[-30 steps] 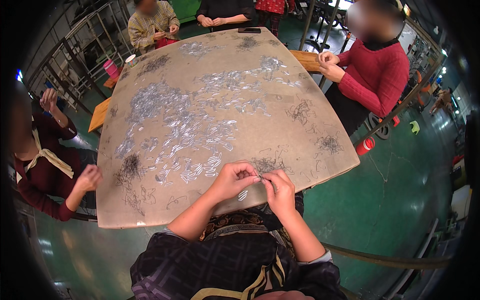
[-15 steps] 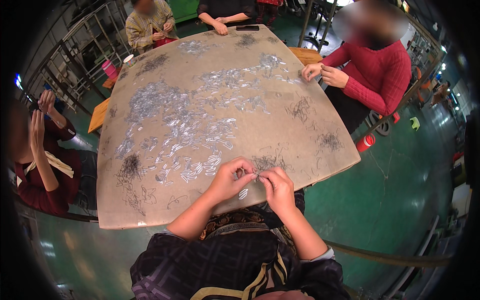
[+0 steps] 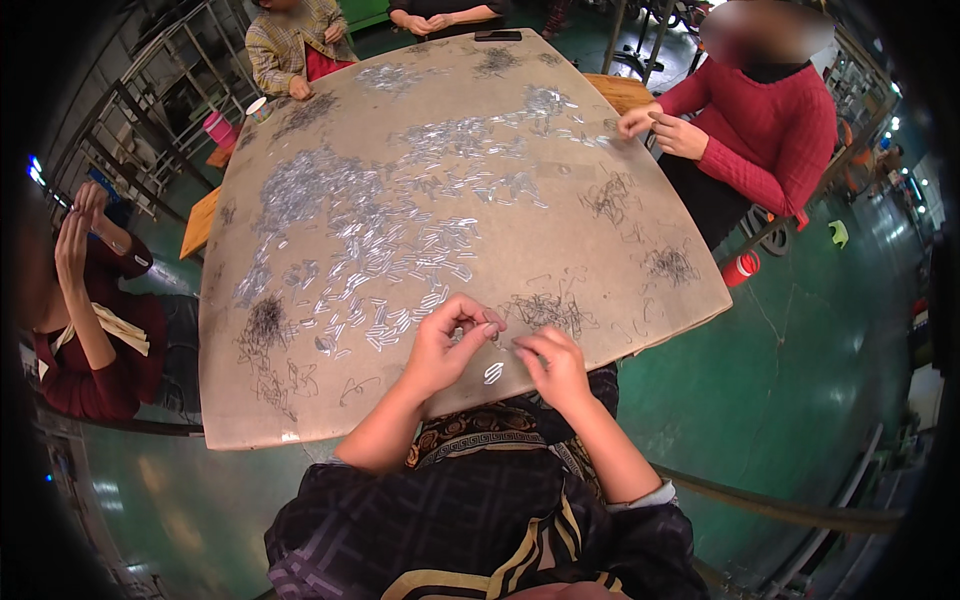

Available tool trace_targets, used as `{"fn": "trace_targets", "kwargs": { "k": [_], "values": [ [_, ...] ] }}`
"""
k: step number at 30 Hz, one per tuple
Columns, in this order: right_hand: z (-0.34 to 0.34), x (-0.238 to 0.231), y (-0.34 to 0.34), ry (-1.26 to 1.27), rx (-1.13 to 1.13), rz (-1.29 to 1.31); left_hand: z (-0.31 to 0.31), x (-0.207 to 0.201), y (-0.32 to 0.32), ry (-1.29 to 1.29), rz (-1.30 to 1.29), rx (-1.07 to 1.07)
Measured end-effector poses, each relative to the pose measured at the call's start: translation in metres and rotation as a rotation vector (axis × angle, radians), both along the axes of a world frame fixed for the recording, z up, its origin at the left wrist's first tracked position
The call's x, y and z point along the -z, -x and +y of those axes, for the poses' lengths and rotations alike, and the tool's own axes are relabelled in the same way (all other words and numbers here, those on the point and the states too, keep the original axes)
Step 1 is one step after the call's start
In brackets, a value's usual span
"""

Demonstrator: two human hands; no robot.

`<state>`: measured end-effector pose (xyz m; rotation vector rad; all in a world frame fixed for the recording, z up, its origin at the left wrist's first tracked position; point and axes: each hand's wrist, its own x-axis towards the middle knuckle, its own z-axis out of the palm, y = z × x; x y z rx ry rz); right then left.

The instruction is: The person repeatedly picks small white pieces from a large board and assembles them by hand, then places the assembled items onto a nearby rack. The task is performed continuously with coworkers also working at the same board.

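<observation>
Over the near edge of the table, my left hand (image 3: 447, 345) is closed in a pinch, thumb against fingertips. What it holds is too small to make out. Just to its right, apart from it, my right hand (image 3: 556, 368) has its thumb and forefinger slightly parted, with nothing visible between them. Below the gap between the hands lies a small group of shiny oval pieces (image 3: 493, 373). A tangle of thin dark wire pieces (image 3: 548, 312) spreads just beyond my right hand.
Shiny elongated pieces (image 3: 320, 190) are scattered over the table (image 3: 520, 240), with dark wire clumps (image 3: 266, 322) around its edges. A dark phone-like slab (image 3: 498, 36) lies at the far edge, a paper cup (image 3: 258, 110) at the left. Other people sit around, including one in a red sweater (image 3: 765, 130).
My hands were together at the fingertips and have separated; the left moved slightly up and left, and the right's pinch has loosened. At the far left, a person's hand has lowered to the table.
</observation>
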<state>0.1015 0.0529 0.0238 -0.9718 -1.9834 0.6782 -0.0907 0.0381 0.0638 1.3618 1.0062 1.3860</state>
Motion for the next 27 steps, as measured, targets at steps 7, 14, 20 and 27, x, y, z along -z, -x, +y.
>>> {"fn": "trace_targets", "kwargs": {
  "k": [7, 14, 20, 27],
  "values": [
    [-0.011, 0.059, 0.015, -0.082, -0.183, -0.335, -0.003, -0.006, 0.008, -0.035, 0.018, -0.074],
    [-0.004, 0.062, 0.018, 0.056, -0.209, -0.209, -0.003, -0.002, 0.012, -0.033, 0.002, -0.076],
    [-0.002, 0.072, 0.022, 0.149, -0.101, -0.175, -0.004, -0.007, 0.007, -0.022, 0.028, -0.07],
    [-0.002, 0.067, 0.021, 0.133, -0.071, -0.23, -0.005, -0.012, 0.0, -0.051, 0.026, -0.023]
  ]
}}
